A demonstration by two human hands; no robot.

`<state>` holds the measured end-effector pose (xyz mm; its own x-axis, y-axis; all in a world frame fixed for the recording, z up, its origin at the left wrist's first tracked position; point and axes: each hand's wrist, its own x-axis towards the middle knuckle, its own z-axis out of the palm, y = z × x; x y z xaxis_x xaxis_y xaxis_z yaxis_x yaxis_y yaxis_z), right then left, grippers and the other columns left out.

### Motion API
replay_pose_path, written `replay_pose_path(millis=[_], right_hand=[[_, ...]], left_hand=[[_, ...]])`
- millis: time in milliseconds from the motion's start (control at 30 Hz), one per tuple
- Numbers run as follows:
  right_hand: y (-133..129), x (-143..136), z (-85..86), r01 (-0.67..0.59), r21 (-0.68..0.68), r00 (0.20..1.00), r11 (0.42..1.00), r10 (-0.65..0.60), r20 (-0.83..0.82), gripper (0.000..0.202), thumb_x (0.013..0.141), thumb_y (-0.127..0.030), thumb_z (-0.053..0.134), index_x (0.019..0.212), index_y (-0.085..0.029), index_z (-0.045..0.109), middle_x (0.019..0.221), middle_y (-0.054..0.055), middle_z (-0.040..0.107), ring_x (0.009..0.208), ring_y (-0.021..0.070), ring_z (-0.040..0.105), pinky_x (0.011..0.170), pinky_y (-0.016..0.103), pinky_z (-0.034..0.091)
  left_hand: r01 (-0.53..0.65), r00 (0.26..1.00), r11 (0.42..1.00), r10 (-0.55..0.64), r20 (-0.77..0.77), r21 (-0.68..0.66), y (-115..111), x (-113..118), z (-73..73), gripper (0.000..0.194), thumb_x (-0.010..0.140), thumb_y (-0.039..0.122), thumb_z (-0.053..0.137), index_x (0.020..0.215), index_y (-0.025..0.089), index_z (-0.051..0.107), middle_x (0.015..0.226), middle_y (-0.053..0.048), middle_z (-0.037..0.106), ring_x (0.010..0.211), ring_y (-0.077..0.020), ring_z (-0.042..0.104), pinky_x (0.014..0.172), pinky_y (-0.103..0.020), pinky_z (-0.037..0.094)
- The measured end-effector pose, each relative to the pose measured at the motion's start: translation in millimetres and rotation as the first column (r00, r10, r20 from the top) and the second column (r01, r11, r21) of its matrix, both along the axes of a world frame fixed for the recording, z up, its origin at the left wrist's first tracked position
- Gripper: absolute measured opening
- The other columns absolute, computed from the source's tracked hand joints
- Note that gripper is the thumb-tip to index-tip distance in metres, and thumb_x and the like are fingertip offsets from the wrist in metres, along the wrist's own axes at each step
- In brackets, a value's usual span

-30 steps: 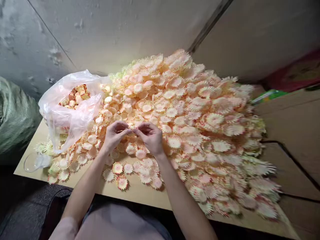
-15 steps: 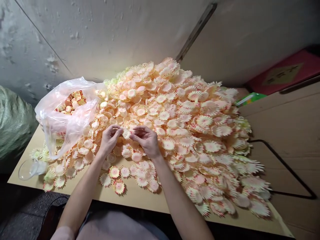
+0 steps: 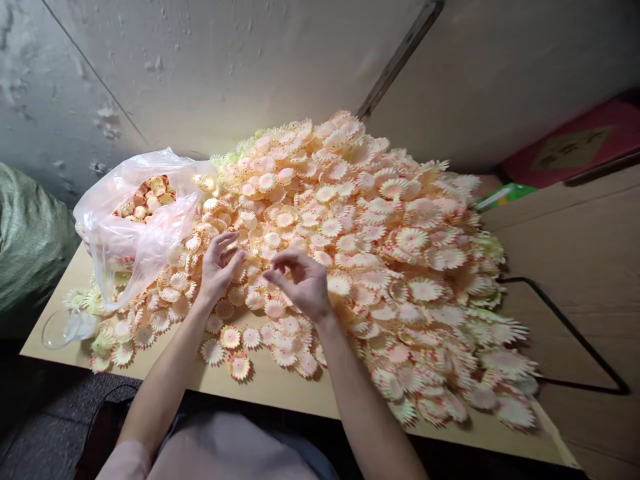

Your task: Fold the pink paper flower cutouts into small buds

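A large heap of pale pink and cream flower-shaped pieces (image 3: 410,238) with toothed edges covers most of the tabletop. Over the heap's left part is my left hand (image 3: 219,267), its fingers apart and nothing seen between them. My right hand (image 3: 300,280) is just to the right, thumb and forefinger close together; whatever they may hold is too small to make out. A gap separates the two hands. Near the front edge, below my hands, lie a few single flower pieces (image 3: 239,365).
A clear plastic bag (image 3: 125,247) with small red and yellow pieces stands at the table's left. A clear cup (image 3: 63,329) lies at the left edge. A green sack (image 3: 30,247), cardboard (image 3: 590,253) with a black metal bar (image 3: 575,327), and a red box (image 3: 575,143) flank the table (image 3: 295,393).
My hands have moved apart, and the pale flower piece that was between their fingertips no longer shows there. My left fingers have opened. The view has shifted slightly.
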<state>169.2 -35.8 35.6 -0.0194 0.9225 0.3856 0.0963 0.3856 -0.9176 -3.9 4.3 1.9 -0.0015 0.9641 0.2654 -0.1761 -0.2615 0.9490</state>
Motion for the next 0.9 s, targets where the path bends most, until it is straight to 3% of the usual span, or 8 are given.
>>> replay_pose_path(millis=[67, 133, 267, 367, 467, 600, 767, 900], right_hand=[[-16.8, -9.2, 13.4, -0.315, -0.093, 0.905, 0.945, 0.328, 0.272, 0.014, 0.08, -0.031, 0.073, 0.085, -0.02, 0.066, 0.08, 0.001, 0.067, 0.072, 0.0142, 0.06, 0.069, 0.029, 0.051], [-33.3, -22.5, 19.5, -0.478, -0.21, 0.707, 0.853, 0.515, 0.484, 0.012, 0.082, -0.026, 0.07, 0.092, -0.019, 0.067, 0.087, 0.003, 0.069, 0.081, 0.0162, 0.062, 0.075, 0.03, 0.051], [-51.4, -44.3, 9.5, -0.388, -0.254, 0.533, 0.886, 0.441, 0.722, 0.009, 0.085, -0.02, 0.066, 0.092, -0.015, 0.067, 0.091, 0.008, 0.069, 0.09, 0.0214, 0.061, 0.083, 0.035, 0.048], [-48.8, -40.3, 2.7, -0.349, -0.249, 0.633, 0.903, 0.424, 0.648, 0.005, 0.086, -0.015, 0.063, 0.088, -0.017, 0.067, 0.086, 0.005, 0.069, 0.085, 0.0179, 0.062, 0.079, 0.031, 0.048], [-39.7, -21.5, 6.1, -0.202, -0.133, 0.812, 0.97, 0.242, 0.532, 0.007, 0.085, -0.012, 0.063, 0.087, -0.018, 0.067, 0.086, 0.003, 0.07, 0.081, 0.0161, 0.063, 0.077, 0.03, 0.049], [-30.2, -1.1, 11.1, 0.047, -0.006, 0.95, 0.999, -0.043, 0.31, 0.004, 0.081, -0.019, 0.069, 0.086, -0.02, 0.068, 0.085, 0.003, 0.072, 0.076, 0.016, 0.065, 0.071, 0.03, 0.052], [-27.9, -2.2, 7.7, 0.208, 0.067, 0.95, 0.976, -0.218, 0.225, 0.006, 0.083, -0.026, 0.069, 0.086, -0.021, 0.068, 0.085, 0.004, 0.072, 0.076, 0.0178, 0.068, 0.071, 0.032, 0.056], [-36.4, -6.5, 11.2, 0.226, 0.277, 0.852, 0.934, -0.327, 0.407, 0.01, 0.084, -0.026, 0.068, 0.092, -0.021, 0.066, 0.089, 0.006, 0.072, 0.075, 0.0188, 0.066, 0.071, 0.035, 0.056]], left_hand=[[0.004, 1.0, 1.0, -0.004, 0.006, 0.027, 0.4, 0.2, 0.4, 0.039, 0.078, 0.031, 0.074, 0.113, 0.022, 0.061, 0.134, -0.01, 0.058, 0.132, -0.0236, 0.049, 0.111, -0.04, 0.039], [0.001, 1.0, 0.999, -0.002, 0.03, 0.036, 0.3, 0.6, 1.2, 0.037, 0.078, 0.03, 0.074, 0.112, 0.023, 0.063, 0.136, -0.009, 0.058, 0.135, -0.0245, 0.047, 0.115, -0.043, 0.035], [-0.001, 0.997, 0.999, -0.003, 0.082, 0.05, -1.4, 2.2, 5.0, 0.029, 0.078, 0.028, 0.074, 0.106, 0.021, 0.067, 0.131, -0.009, 0.062, 0.13, -0.023, 0.052, 0.115, -0.043, 0.037], [-0.011, 0.995, 0.999, 0.007, 0.103, 0.037, -2.9, 2.7, 8.7, 0.026, 0.078, 0.026, 0.075, 0.102, 0.02, 0.068, 0.118, -0.008, 0.068, 0.117, -0.0202, 0.061, 0.107, -0.039, 0.045], [0.024, 0.993, 1.0, -0.023, 0.119, -0.006, -4.0, 1.2, 11.3, 0.026, 0.075, 0.03, 0.077, 0.098, 0.019, 0.069, 0.097, -0.006, 0.073, 0.093, -0.0172, 0.069, 0.09, -0.035, 0.055], [0.321, 0.943, 0.941, -0.308, 0.13, -0.103, -5.5, -3.5, 12.0, 0.028, 0.075, 0.04, 0.075, 0.09, 0.017, 0.07, 0.084, -0.006, 0.072, 0.074, -0.0165, 0.07, 0.073, -0.032, 0.057], [0.568, 0.823, 0.8, -0.553, 0.127, -0.193, -8.1, -6.0, 11.3, 0.029, 0.068, 0.036, 0.082, 0.083, 0.015, 0.069, 0.086, -0.008, 0.072, 0.078, -0.0185, 0.07, 0.075, -0.033, 0.057], [0.472, 0.88, 0.855, -0.44, 0.18, -0.216, -8.0, -5.3, 13.0, 0.033, 0.066, 0.033, 0.084, 0.09, 0.018, 0.066, 0.087, -0.005, 0.07, 0.079, -0.0149, 0.068, 0.074, -0.027, 0.056]])
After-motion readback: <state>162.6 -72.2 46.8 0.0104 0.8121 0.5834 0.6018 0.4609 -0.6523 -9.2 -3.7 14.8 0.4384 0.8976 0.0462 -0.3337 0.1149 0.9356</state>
